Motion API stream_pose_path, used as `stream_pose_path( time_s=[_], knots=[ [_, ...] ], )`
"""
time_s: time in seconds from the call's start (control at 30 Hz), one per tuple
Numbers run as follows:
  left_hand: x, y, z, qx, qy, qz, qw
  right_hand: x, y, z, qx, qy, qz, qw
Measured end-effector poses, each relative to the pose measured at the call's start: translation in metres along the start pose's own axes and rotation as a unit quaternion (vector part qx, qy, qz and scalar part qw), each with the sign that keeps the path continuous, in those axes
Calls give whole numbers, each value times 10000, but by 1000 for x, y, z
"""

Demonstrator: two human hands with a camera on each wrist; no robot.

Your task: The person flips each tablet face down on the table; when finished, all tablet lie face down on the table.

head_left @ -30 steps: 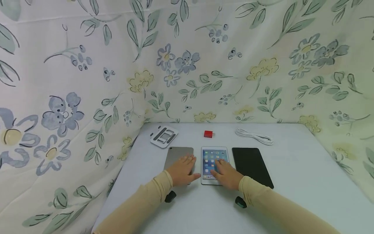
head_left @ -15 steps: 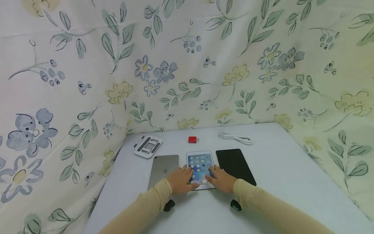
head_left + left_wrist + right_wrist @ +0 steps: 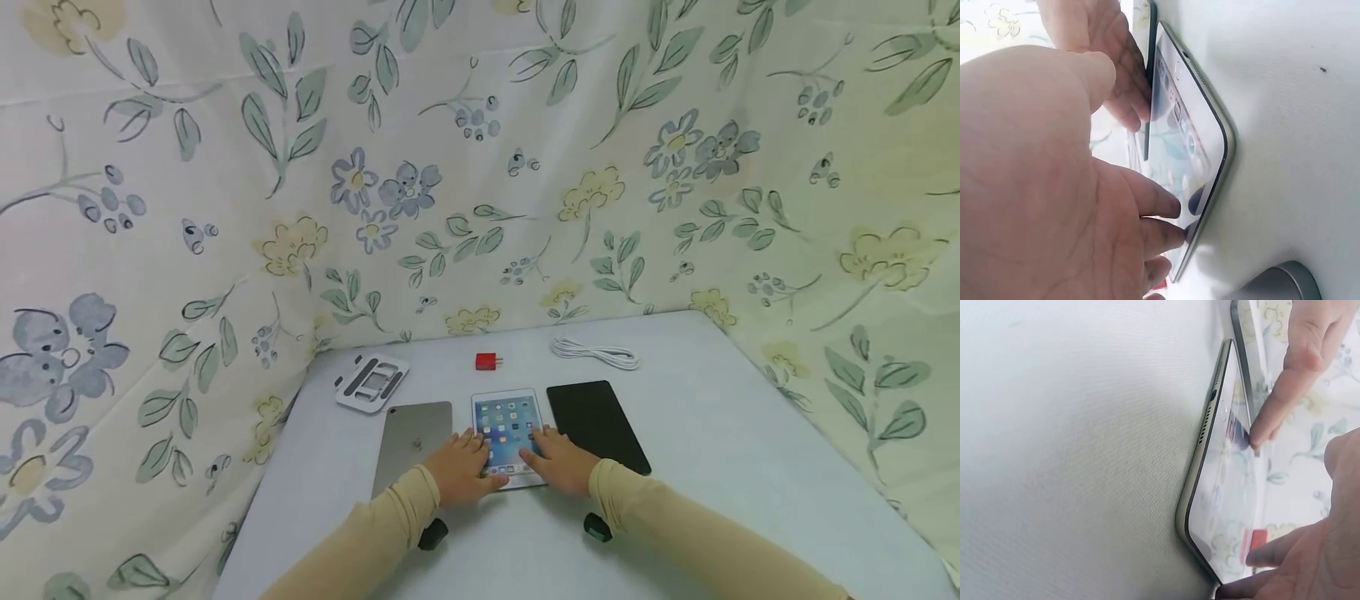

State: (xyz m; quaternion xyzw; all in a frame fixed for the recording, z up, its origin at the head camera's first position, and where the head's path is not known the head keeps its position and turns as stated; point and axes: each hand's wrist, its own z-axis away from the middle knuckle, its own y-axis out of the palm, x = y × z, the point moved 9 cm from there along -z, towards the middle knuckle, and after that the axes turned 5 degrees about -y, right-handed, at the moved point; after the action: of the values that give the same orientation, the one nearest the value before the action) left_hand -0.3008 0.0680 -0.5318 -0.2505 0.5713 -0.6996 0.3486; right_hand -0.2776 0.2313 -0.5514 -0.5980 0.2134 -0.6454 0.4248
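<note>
Hands (image 3: pixel 463 467) (image 3: pixel 558 460): flat, fingers straight on lit tablet (image 3: pixel 507 423) | surface: pale table (image 3: pixel 735 467) (matte) | backdrop: floral cloth (image 3: pixel 225 208)

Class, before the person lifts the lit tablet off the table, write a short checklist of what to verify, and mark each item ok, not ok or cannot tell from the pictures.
1. Both hands on the lit tablet: ok; left hand and right hand touch its two sides.
2. Fingers curled under its edges: not ok; they lie on the screen.
3. Tablet flat on the table: ok.
4. Clear of the grey tablet and black tablet: cannot tell, the gaps are narrow.
5. Red plug and white cable out of the way: ok, both lie beyond it.
</note>
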Motion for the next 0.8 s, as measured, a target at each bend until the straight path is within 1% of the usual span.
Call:
stream_pose_path(
  time_s=[0.2,0.37,0.43,0.53,0.63,0.73,0.8],
  knots=[
    [3,-1,3,-54,-98,-81,9999,4,-1,2,-30,-76,-35,10000],
    [8,-3,6,-103,-306,-20,9995,10,-1,1,-34,-122,-30,9999],
    [9,-3,7,-97,-321,-33,9994,11,-1,-1,-55,-105,-85,9999],
    [8,-2,7,-107,-205,-26,9997,12,-4,-3,-228,-16,-415,9989],
    [6,-2,6,-182,-122,-30,9998,10,-10,-4,-483,162,-925,9944],
    [5,0,6,-212,-123,-61,9997,7,-14,-6,-661,317,-1268,9892],
    [6,2,6,-212,-169,-81,9996,9,-16,-7,-729,278,-1436,9866]
  ],
)
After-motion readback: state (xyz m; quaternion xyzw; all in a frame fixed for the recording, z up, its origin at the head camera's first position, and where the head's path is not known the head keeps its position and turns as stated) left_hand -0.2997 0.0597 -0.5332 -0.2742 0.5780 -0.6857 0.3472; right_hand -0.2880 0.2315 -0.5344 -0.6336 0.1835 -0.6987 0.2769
